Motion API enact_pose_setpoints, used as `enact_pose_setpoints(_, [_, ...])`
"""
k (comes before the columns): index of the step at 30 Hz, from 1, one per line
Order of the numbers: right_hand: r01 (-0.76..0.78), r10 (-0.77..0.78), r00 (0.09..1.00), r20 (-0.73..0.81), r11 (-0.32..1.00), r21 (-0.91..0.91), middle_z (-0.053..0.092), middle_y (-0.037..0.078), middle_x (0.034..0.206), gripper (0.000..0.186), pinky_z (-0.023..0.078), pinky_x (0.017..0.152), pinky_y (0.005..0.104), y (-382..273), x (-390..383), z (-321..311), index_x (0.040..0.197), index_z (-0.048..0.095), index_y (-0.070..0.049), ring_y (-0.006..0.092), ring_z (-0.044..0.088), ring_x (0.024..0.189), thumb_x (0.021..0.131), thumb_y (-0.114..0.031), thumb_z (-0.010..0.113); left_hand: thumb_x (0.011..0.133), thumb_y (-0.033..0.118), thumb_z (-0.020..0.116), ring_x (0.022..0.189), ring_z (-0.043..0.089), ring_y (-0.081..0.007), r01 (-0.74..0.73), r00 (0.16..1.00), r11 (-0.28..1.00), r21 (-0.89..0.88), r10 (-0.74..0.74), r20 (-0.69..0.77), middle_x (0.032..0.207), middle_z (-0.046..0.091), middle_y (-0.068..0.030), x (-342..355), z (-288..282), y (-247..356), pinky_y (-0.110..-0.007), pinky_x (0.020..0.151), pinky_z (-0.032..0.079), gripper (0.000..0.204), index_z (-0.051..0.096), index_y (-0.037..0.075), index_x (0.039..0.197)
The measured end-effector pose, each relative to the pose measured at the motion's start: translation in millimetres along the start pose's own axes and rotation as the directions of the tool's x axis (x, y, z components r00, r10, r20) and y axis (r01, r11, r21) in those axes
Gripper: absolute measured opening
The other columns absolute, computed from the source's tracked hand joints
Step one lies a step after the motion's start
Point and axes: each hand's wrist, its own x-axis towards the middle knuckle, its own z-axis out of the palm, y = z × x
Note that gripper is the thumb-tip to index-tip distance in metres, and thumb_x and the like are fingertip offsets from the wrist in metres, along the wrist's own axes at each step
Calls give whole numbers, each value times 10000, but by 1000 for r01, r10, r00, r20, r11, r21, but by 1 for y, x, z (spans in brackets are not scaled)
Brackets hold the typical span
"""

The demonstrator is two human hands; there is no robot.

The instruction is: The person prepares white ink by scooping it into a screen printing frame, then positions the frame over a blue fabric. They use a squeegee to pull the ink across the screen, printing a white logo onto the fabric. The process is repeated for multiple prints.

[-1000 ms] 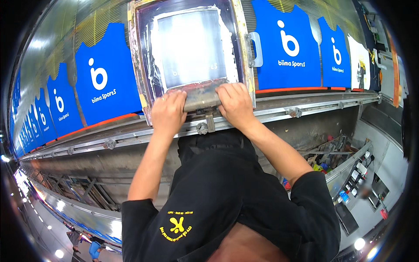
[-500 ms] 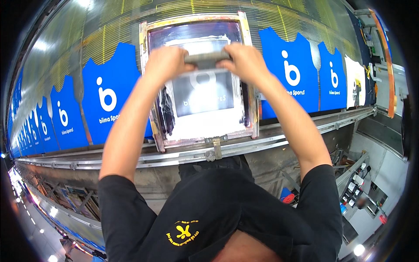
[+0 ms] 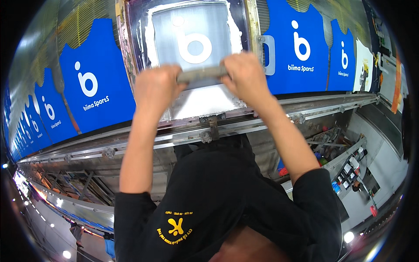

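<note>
My left hand (image 3: 157,87) and my right hand (image 3: 243,77) are closed on opposite ends of a long, grey squeegee (image 3: 200,75), held crosswise over the lower middle of a screen-printing frame (image 3: 123,30). Above the squeegee, the grey mesh (image 3: 166,35) shows a large white logo (image 3: 194,56) inside an uneven white border. A thick band of white ink (image 3: 205,98) lies below the blade, toward my body. A metal clamp (image 3: 214,124) holds the frame's near edge at the rail. The fingertips of both hands are partly hidden behind the squeegee.
Blue shirt pieces (image 3: 96,56) with white prints lie in a row on both sides, with a white one (image 3: 362,61) at right. A metal rail (image 3: 174,137) runs along the table's near edge. At lower left, people (image 3: 78,236) appear far off.
Both hands moved the squeegee from the frame's near edge to its far part, then back toward me to the lower middle. The white logo on the mesh now shows clearly.
</note>
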Motion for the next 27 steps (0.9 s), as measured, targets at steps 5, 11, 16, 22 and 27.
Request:
enact_pose_setpoints(5, [-27, 24, 999, 27, 996, 89, 658, 117, 846, 320, 482, 773, 469, -11, -21, -4, 904, 648, -67, 352, 645, 847, 769, -243, 879, 735, 355, 913, 693, 723, -327, 31, 993, 1000, 4, -31, 111, 733, 727, -120, -20, -4, 9, -441, 633, 565, 304, 784, 107, 855])
enact_pose_setpoints(11, [-27, 29, 998, 56, 999, -37, 662, 178, 797, 484, 508, 708, 479, 57, 130, -36, 835, 645, -12, 390, 654, 762, 818, -438, 873, 756, 533, 861, 757, 746, -335, 14, 990, 989, 147, -35, 136, 778, 751, -150, 135, -57, -41, -452, 711, 586, 453, 822, 129, 957])
enact_pose_setpoints(16, [-137, 137, 991, 4, 991, -16, 694, 196, 849, 385, 523, 749, 481, 81, 186, -25, 851, 654, 2, 398, 682, 844, 812, -317, 866, 762, 540, 854, 775, 744, -341, -8, 996, 984, 177, 25, -90, 773, 745, -146, 184, -51, -58, -445, 737, 574, 467, 823, 139, 1000])
enact_pose_setpoints(22, [90, -96, 992, -81, 993, -73, 645, 153, 793, 269, 507, 735, 495, 49, 73, -1, 833, 637, -42, 384, 643, 798, 773, -209, 839, 816, 459, 843, 741, 729, -350, 19, 1000, 983, 182, -19, 1, 761, 732, -140, 77, -13, -25, -479, 670, 567, 330, 783, 148, 909])
enact_pose_setpoints(27, [-13, 13, 1000, 9, 999, 36, 664, 104, 862, 327, 488, 803, 453, -12, -46, 3, 894, 639, -82, 327, 672, 877, 701, -181, 883, 767, 352, 901, 686, 723, -304, -42, 999, 999, -2, 42, -26, 743, 728, -104, -36, 15, 19, -418, 611, 551, 265, 783, 129, 850])
